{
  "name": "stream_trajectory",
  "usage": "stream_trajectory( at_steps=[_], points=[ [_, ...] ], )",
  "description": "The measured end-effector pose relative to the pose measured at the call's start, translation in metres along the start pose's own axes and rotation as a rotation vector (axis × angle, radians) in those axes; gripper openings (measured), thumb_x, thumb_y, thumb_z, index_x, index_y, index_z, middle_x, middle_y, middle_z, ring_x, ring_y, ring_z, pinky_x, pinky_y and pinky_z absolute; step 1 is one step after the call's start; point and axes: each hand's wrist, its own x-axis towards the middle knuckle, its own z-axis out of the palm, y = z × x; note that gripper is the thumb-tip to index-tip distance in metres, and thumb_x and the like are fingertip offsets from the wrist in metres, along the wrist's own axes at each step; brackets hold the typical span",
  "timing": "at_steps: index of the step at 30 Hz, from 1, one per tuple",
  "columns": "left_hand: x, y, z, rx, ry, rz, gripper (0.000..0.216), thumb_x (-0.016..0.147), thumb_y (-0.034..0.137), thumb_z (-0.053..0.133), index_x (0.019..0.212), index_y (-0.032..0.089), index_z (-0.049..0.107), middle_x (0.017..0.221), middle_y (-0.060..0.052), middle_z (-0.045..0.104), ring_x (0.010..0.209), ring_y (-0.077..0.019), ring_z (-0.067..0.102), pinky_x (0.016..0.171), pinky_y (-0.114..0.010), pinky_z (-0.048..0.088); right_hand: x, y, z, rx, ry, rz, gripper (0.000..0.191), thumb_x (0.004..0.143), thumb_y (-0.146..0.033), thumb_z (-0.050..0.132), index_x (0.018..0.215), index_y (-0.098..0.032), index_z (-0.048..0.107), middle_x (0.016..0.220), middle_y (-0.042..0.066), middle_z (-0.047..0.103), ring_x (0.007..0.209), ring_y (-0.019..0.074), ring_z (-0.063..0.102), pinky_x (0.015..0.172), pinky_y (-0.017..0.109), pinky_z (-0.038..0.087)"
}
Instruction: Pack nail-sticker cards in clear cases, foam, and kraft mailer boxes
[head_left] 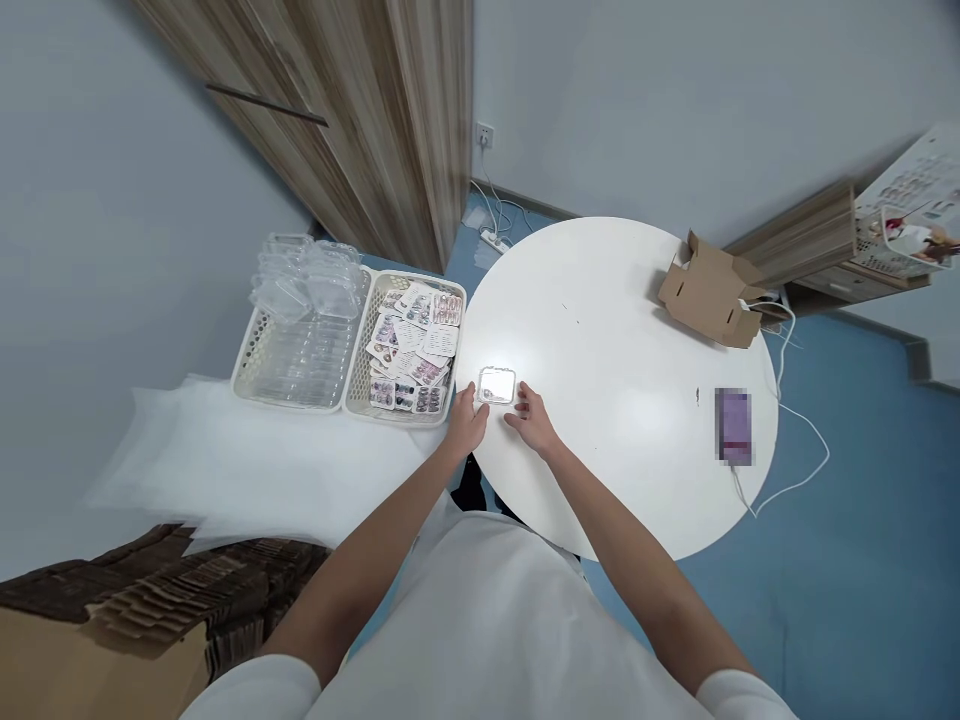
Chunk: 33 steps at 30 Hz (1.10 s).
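Observation:
A small clear plastic case with a bright white face lies flat near the left edge of the round white table. My left hand is at the case's lower left, thumb and fingers apart around that corner; whether it touches the case is hard to make out. On the other side, my right hand has its fingers curved and spread, a small gap from the right edge. Neither hand visibly grips anything. Just left of my left hand, a white basket holds many cards of colourful press-on nails.
A second white basket holds stacked clear plastic cases. White translucent sheets lie before it, above folded brown cardboard. On the table's right are an open cardboard box and a pixelated purple object with a white cable.

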Motion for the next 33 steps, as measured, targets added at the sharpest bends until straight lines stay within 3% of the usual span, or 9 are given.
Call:
stream_trajectory(
  at_steps=[6, 11, 17, 22, 26, 30, 33],
  points=[
    [-0.042, -0.006, 0.005, 0.022, 0.097, 0.033, 0.056, 0.078, 0.038, 0.045, 0.129, 0.017, 0.031, 0.131, -0.013, 0.033, 0.121, -0.0252, 0.032, 0.097, -0.039, 0.03, -0.026, 0.011, -0.017, 0.012, -0.034, 0.011, 0.066, 0.064, -0.032, 0.057, 0.126, -0.03, 0.034, 0.119, 0.005, 0.04, 0.091, 0.0162, 0.05, 0.076, 0.031, 0.045],
    [-0.097, -0.032, 0.005, 0.076, 0.209, 0.055, 0.049, 0.077, 0.039, 0.048, 0.12, 0.017, 0.042, 0.124, -0.011, 0.043, 0.115, -0.0267, 0.04, 0.091, -0.038, 0.037, -0.047, 0.024, -0.028, -0.002, -0.09, -0.038, 0.057, 0.066, -0.031, 0.053, 0.121, -0.025, 0.039, 0.116, 0.007, 0.044, 0.079, 0.0134, 0.054, 0.074, 0.032, 0.045],
    [-0.155, -0.06, -0.003, 0.172, 0.326, -0.055, 0.044, 0.075, 0.041, 0.047, 0.113, 0.018, 0.049, 0.12, -0.01, 0.047, 0.113, -0.0282, 0.042, 0.087, -0.038, 0.039, -0.069, 0.042, -0.015, -0.071, -0.187, -0.144, 0.046, 0.069, -0.028, 0.049, 0.114, -0.023, 0.045, 0.108, 0.006, 0.051, 0.07, 0.0118, 0.053, 0.073, 0.033, 0.045],
    [-0.176, -0.074, -0.024, 0.285, 0.407, -0.122, 0.043, 0.075, 0.038, 0.047, 0.112, 0.016, 0.05, 0.118, -0.011, 0.047, 0.114, -0.0272, 0.041, 0.094, -0.04, 0.034, -0.077, 0.035, 0.018, -0.178, -0.414, -0.26, 0.033, 0.07, -0.026, 0.049, 0.102, -0.021, 0.053, 0.098, 0.004, 0.057, 0.071, 0.012, 0.054, 0.071, 0.031, 0.046],
    [-0.177, -0.092, -0.05, 0.345, 0.423, -0.167, 0.047, 0.073, 0.037, 0.048, 0.114, 0.014, 0.048, 0.125, -0.014, 0.042, 0.12, -0.0275, 0.035, 0.098, -0.039, 0.031, -0.078, 0.018, 0.058, -0.262, -0.505, -0.335, 0.031, 0.067, -0.023, 0.052, 0.097, -0.02, 0.056, 0.096, 0.005, 0.059, 0.074, 0.0135, 0.055, 0.073, 0.032, 0.046],
    [-0.167, -0.108, -0.079, 0.348, 0.424, -0.144, 0.052, 0.072, 0.035, 0.051, 0.119, 0.014, 0.043, 0.135, -0.014, 0.031, 0.126, -0.0282, 0.024, 0.101, -0.041, 0.024, -0.076, -0.002, 0.109, -0.266, -0.61, -0.312, 0.033, 0.065, -0.027, 0.057, 0.098, -0.019, 0.057, 0.1, 0.007, 0.059, 0.082, 0.0158, 0.057, 0.077, 0.033, 0.045],
    [-0.156, -0.117, -0.098, 0.281, 0.416, -0.049, 0.06, 0.071, 0.033, 0.053, 0.126, 0.017, 0.034, 0.139, -0.012, 0.023, 0.129, -0.0274, 0.017, 0.103, -0.041, 0.02, -0.072, -0.018, 0.15, -0.197, -0.635, -0.245, 0.037, 0.064, -0.03, 0.06, 0.099, -0.021, 0.057, 0.108, 0.007, 0.057, 0.093, 0.0185, 0.055, 0.078, 0.033, 0.045]
  ],
)
